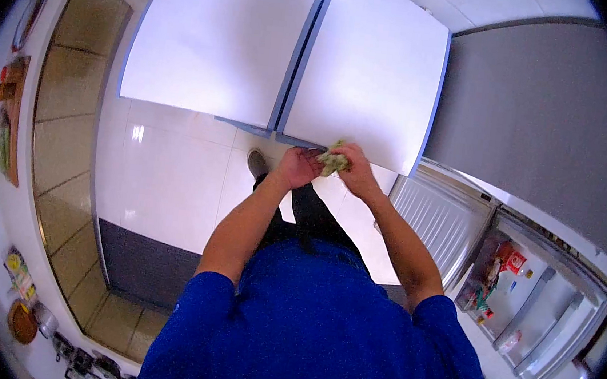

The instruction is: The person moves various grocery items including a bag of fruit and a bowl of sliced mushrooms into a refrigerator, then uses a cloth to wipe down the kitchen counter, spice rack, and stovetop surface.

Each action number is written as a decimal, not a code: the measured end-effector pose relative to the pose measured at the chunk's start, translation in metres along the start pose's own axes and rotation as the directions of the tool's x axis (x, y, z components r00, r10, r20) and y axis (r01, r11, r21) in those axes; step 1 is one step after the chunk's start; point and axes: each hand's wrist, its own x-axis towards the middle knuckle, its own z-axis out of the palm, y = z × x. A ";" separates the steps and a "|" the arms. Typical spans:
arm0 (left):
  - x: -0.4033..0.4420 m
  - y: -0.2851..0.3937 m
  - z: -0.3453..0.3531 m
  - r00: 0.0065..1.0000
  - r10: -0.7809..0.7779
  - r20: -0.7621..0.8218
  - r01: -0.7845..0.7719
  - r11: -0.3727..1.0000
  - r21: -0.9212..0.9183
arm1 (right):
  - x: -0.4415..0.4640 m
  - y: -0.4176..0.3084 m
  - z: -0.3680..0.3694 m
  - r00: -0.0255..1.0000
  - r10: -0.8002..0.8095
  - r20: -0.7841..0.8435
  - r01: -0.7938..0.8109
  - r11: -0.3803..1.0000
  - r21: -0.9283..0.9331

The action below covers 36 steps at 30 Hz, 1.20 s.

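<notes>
Near white panel [369,75], greenish cloth [333,162] in right grip [354,169], left grip [299,167] alongside

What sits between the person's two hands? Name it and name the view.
A crumpled yellow-green cloth, held in the right hand, lies between that hand and the open left hand, as the head view shows.
</notes>
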 end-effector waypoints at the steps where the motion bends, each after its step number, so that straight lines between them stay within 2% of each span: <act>1: -0.001 0.000 -0.001 0.996 -0.025 -0.087 0.032 0.996 0.083 | -0.006 0.003 -0.014 0.965 0.262 0.029 -0.258 0.921 0.293; 2: -0.002 -0.001 -0.002 0.995 -0.015 -0.096 0.022 0.997 0.077 | -0.012 0.006 -0.030 0.863 0.488 0.130 -0.474 0.693 0.543; 4: 0.003 -0.004 -0.006 0.998 0.000 -0.071 0.004 0.999 0.054 | -0.014 0.043 -0.051 0.907 0.402 -0.127 -0.304 0.832 0.464; 6: 0.007 -0.008 -0.004 0.997 0.031 -0.074 -0.027 0.998 0.052 | -0.004 0.067 -0.079 0.909 0.350 -0.226 -0.253 0.895 0.368; 7: 0.006 -0.012 -0.001 0.993 0.057 -0.106 -0.053 0.998 0.037 | 0.001 0.070 -0.086 0.912 0.342 -0.225 -0.244 0.896 0.372; 8: 0.006 -0.014 0.002 0.987 0.084 -0.138 -0.082 0.996 0.025 | 0.007 0.073 -0.093 0.911 0.260 -0.319 -0.237 0.965 0.111; 9: 0.007 -0.016 0.000 0.986 0.097 -0.138 -0.093 0.995 0.034 | 0.012 0.072 -0.097 0.907 0.158 -0.391 -0.234 0.960 -0.155; 11: 0.013 -0.020 -0.011 0.986 0.073 -0.147 -0.068 0.997 0.038 | 0.011 0.058 -0.060 0.891 0.080 -0.447 -0.245 0.914 -0.324; 12: 0.020 -0.020 -0.024 0.987 0.082 -0.141 -0.076 0.996 0.051 | 0.008 0.057 -0.033 0.904 -0.079 -0.420 -0.030 0.968 -0.248; 13: 0.032 -0.018 -0.049 0.971 0.122 -0.204 -0.083 0.978 0.189 | 0.001 0.036 -0.011 0.951 0.021 -0.309 -0.041 0.997 -0.058; 14: 0.045 -0.016 -0.074 0.951 0.161 -0.266 -0.070 0.944 0.323 | -0.001 0.037 0.015 0.995 -0.040 -0.087 0.037 0.998 -0.044; 15: 0.031 -0.017 -0.059 0.931 0.185 -0.314 -0.082 0.945 0.316 | -0.006 0.018 0.021 0.988 -0.104 0.114 0.090 0.988 0.126; 16: 0.008 -0.020 -0.036 0.921 0.188 -0.342 -0.097 0.960 0.264 | -0.008 0.002 0.027 0.970 -0.179 0.164 0.163 0.981 0.106; 18: -0.027 -0.020 -0.014 0.909 0.210 -0.359 -0.120 0.959 0.255 | -0.003 -0.027 0.003 0.972 -0.183 0.145 0.162 0.976 0.147; 20: -0.058 -0.009 -0.031 0.922 0.266 -0.280 -0.154 0.918 0.365 | 0.002 -0.032 -0.017 0.978 -0.191 0.079 0.180 0.975 0.133; 21: -0.074 -0.005 -0.033 0.914 0.264 -0.309 -0.162 0.934 0.319 | 0.009 -0.016 -0.024 0.972 -0.237 0.001 0.237 0.971 0.026; 23: -0.102 0.003 -0.050 0.890 0.291 -0.351 -0.219 0.948 0.229 | 0.024 0.000 -0.064 0.988 -0.127 -0.091 0.127 0.992 -0.003; 24: -0.112 0.006 -0.062 0.873 0.322 -0.366 -0.269 0.944 0.189 | 0.031 0.023 -0.075 0.962 -0.114 -0.250 0.111 0.993 -0.026; 25: -0.124 0.006 -0.066 0.845 0.361 -0.396 -0.313 0.932 0.181 | 0.034 0.036 -0.095 0.938 -0.045 -0.343 0.042 0.999 -0.017; 26: -0.137 0.005 -0.070 0.812 0.397 -0.428 -0.358 0.918 0.174 | 0.035 0.044 -0.115 0.912 0.081 -0.402 -0.102 0.994 -0.031; 27: -0.144 0.005 -0.079 0.767 0.430 -0.476 -0.406 0.900 0.159 | 0.039 0.060 -0.129 0.870 0.091 -0.485 -0.162 0.981 -0.106; 29: -0.163 0.003 -0.084 0.761 0.447 -0.470 -0.438 0.889 0.136 | 0.038 0.074 -0.155 0.796 0.088 -0.599 -0.286 0.927 -0.244; 32: -0.180 0.013 -0.088 0.757 0.483 -0.441 -0.498 0.862 0.089 | 0.038 0.111 -0.150 0.774 0.129 -0.620 -0.368 0.888 -0.275; 34: -0.186 0.025 -0.085 0.769 0.505 -0.392 -0.543 0.840 0.018 | 0.043 0.115 -0.134 0.764 0.056 -0.642 -0.348 0.874 -0.338; 36: -0.193 0.045 -0.081 0.732 0.544 -0.411 -0.582 0.812 0.037 | 0.052 0.095 -0.120 0.779 0.052 -0.625 -0.292 0.912 -0.288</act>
